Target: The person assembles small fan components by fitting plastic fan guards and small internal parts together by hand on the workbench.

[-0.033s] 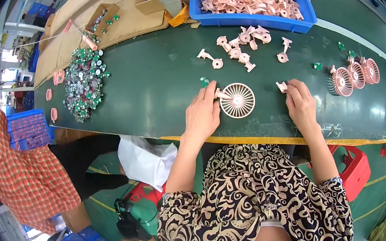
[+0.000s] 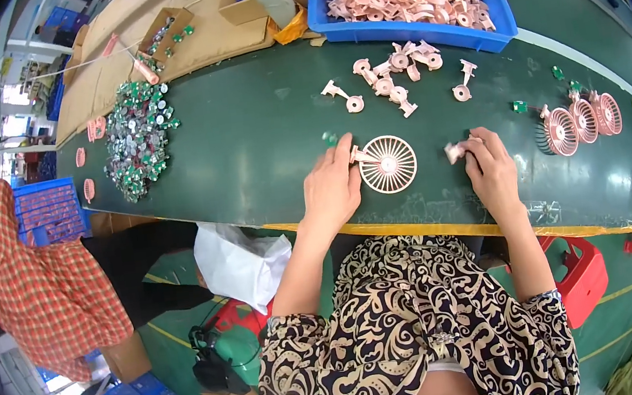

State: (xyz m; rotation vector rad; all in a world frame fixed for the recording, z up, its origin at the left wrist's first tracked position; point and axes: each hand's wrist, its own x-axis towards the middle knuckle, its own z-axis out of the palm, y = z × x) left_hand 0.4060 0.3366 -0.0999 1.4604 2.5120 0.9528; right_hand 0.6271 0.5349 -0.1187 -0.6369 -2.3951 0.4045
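Observation:
My left hand point(image 2: 332, 187) is closed on a round pink fan grille point(image 2: 390, 176), gripping it at a small bracket on its left edge. A small green circuit board point(image 2: 330, 138), blurred, shows just beyond those fingertips. My right hand point(image 2: 493, 172) pinches a small pink plastic part point(image 2: 454, 152), smeared by motion, just above the green table to the right of the grille. Farther back lie several loose pink brackets point(image 2: 396, 81), with one single bracket point(image 2: 463, 91) to their right.
A blue bin point(image 2: 422, 37) heaped with pink brackets stands at the back. Several pink grilles with green boards point(image 2: 561, 132) stand at right. A pile of green boards point(image 2: 139, 140) lies at left. A person in a checked shirt point(image 2: 60, 300) bends beside the table.
The pink part in my right hand has shifted slightly left. The green board by my left fingertips has moved a little and blurred. The grille stays in place.

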